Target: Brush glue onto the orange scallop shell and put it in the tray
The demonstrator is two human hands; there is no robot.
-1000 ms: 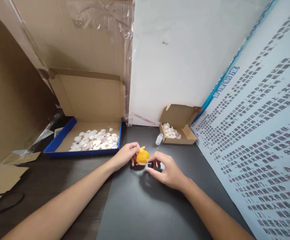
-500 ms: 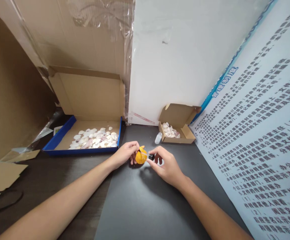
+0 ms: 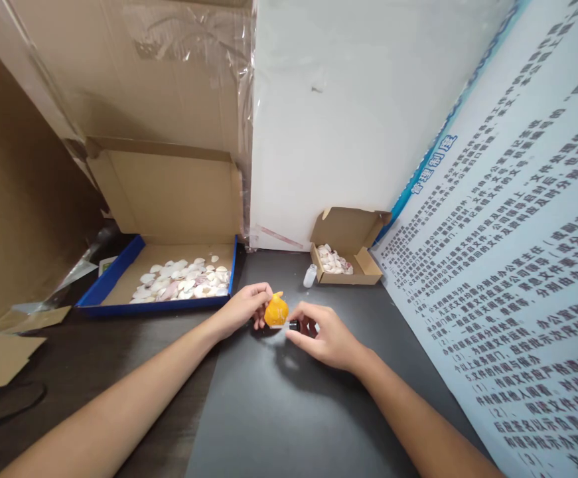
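Between the fingertips of my left hand (image 3: 249, 308) is a small, rounded orange piece (image 3: 276, 311) with a pointed bit on top; its exact kind is unclear. My right hand (image 3: 321, 332) pinches a black cap (image 3: 294, 325) with a thin pale stem, like a brush cap. The stem reaches left to the lower edge of the orange piece, and I cannot tell whether it touches. Behind my right hand stands a small translucent white bottle (image 3: 310, 275), with no cap visible on it.
At left lies a blue-edged cardboard box (image 3: 154, 307), its lid raised, with many pale seashells (image 3: 184, 279) inside. A smaller open cardboard box (image 3: 351, 279) at back right holds more shells (image 3: 335, 259). A grey mat (image 3: 269, 418) covers the dark table. Cardboard and a printed board stand around.
My right hand has brought the cap and stem down, from the right side of the orange piece to its lower edge. The orange piece has turned a little in my left hand.
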